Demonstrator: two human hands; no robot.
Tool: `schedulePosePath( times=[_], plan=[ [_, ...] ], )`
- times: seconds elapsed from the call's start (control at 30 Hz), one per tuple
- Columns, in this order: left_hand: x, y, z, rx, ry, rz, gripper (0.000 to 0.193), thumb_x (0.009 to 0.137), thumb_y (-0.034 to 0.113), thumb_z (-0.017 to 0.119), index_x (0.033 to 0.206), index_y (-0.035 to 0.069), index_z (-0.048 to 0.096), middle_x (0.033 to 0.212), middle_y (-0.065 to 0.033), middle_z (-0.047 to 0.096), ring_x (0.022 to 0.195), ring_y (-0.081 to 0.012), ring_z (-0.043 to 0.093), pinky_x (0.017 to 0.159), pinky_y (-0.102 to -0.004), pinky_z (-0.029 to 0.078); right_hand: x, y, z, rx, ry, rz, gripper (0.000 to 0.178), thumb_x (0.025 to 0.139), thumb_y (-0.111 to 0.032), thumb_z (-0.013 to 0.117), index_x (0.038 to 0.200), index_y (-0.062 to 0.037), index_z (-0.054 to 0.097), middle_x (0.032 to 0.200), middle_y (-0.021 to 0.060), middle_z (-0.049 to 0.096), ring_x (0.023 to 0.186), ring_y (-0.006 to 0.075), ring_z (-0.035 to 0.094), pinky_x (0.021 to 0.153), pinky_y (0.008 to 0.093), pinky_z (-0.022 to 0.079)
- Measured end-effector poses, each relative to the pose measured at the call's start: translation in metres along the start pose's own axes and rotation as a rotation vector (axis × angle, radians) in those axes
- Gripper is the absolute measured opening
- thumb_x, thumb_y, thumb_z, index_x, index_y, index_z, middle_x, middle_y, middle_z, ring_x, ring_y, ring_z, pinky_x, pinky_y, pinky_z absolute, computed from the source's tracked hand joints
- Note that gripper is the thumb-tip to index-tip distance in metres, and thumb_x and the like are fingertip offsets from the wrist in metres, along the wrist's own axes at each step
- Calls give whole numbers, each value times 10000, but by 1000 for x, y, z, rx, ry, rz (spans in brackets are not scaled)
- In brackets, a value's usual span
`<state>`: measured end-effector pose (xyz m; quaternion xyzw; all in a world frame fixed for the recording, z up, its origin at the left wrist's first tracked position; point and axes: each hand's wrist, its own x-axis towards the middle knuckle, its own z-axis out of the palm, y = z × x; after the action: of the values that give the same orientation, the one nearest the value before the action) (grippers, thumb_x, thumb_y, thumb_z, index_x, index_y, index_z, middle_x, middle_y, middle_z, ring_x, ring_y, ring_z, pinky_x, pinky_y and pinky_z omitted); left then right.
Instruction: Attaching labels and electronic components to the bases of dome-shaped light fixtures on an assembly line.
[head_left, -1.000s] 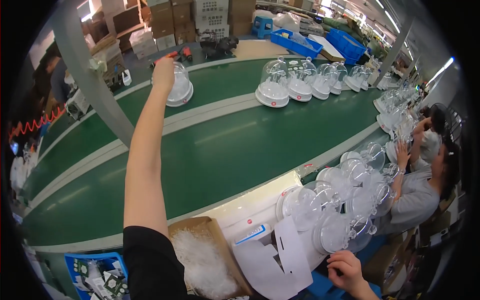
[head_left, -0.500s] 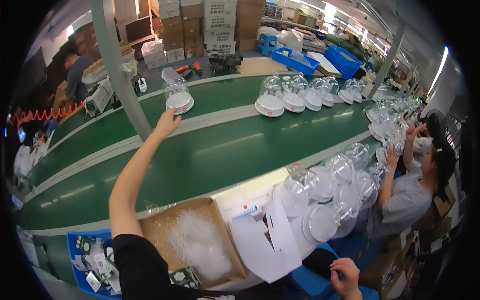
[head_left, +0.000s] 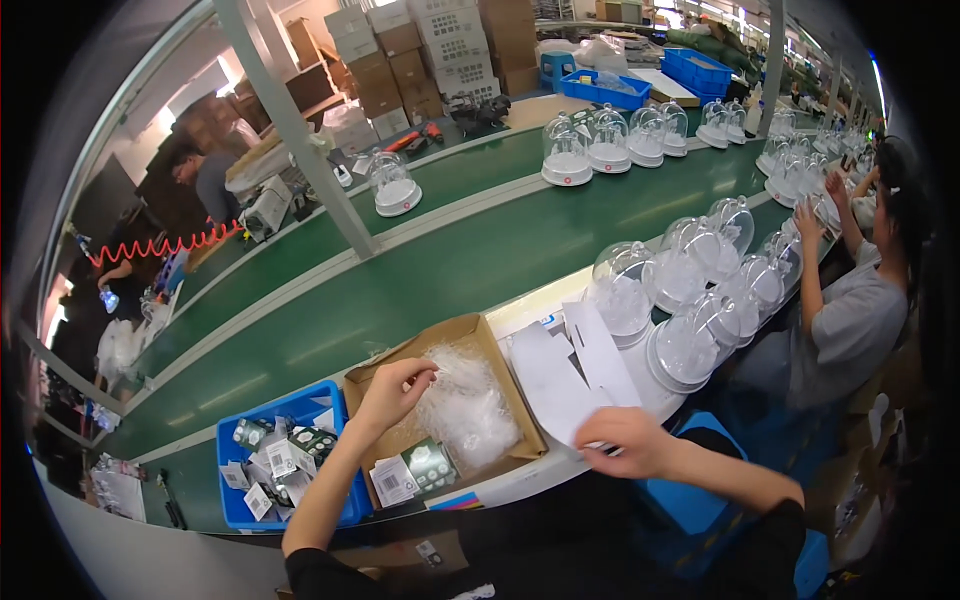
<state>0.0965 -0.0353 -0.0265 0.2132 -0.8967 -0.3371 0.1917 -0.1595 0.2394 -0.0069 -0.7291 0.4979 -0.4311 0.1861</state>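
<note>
My left hand (head_left: 398,390) hovers over a shallow cardboard tray (head_left: 535,440) heaped with clear plastic strands (head_left: 460,405). Its fingers are bent together, and nothing shows in them. Above the lower edge of a white sheet with cut slots (head_left: 548,372), my right hand (head_left: 628,442) is closed, fingers curled toward the thumb; anything between them is too small to make out. Several clear domes on white bases (head_left: 685,350) stand right of the sheet. A single dome (head_left: 394,185) sits on the far green belt. Printed cards (head_left: 428,465) lie at the tray's near corner.
A blue bin (head_left: 232,500) with small green and white packets stands left of the tray. The green conveyor (head_left: 440,275) runs across, with more domes (head_left: 567,155) on its far lane. A grey post (head_left: 300,130) rises there. At right, a co-worker (head_left: 850,310) handles domes.
My left hand has come back from the dome on the far belt to above the tray. My right hand has moved up and left to the white sheet. The view has shifted.
</note>
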Motion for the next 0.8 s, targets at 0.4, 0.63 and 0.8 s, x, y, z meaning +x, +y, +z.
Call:
schedulePosePath(
  times=[0.4, 0.63, 0.8],
  plan=[
    [-12, -70, -6, -190, 354, -172, 122, 911, 81, 587, 926, -25, 646, 725, -27, 634, 644, -66, 577, 567, -201, 447, 128, 66, 100, -98, -209, -105, 166, 812, -166, 634, 956, -84, 625, 940, 90, 626, 891, 297, 605, 761, 388, 493],
    [-36, -45, -27, -85, -275, -251, 226, 802, 196, 731, 818, 11, 604, 673, -11, 562, 619, -88, 497, 568, -249, 427, 151, 92, 131, -346, -271, -72, 210, 782, -181, 657, 950, -57, 633, 941, 101, 630, 926, 309, 594, 804, 415, 473],
    [-43, -35, -13, -123, -775, -368, 323, 717, 233, 808, 846, 28, 593, 702, -8, 538, 660, -122, 500, 626, -283, 443, 176, 109, 146, -523, -336, 16, 214, 778, -189, 658, 936, -48, 633, 925, 106, 634, 916, 312, 600, 800, 421, 481]
  ],
)
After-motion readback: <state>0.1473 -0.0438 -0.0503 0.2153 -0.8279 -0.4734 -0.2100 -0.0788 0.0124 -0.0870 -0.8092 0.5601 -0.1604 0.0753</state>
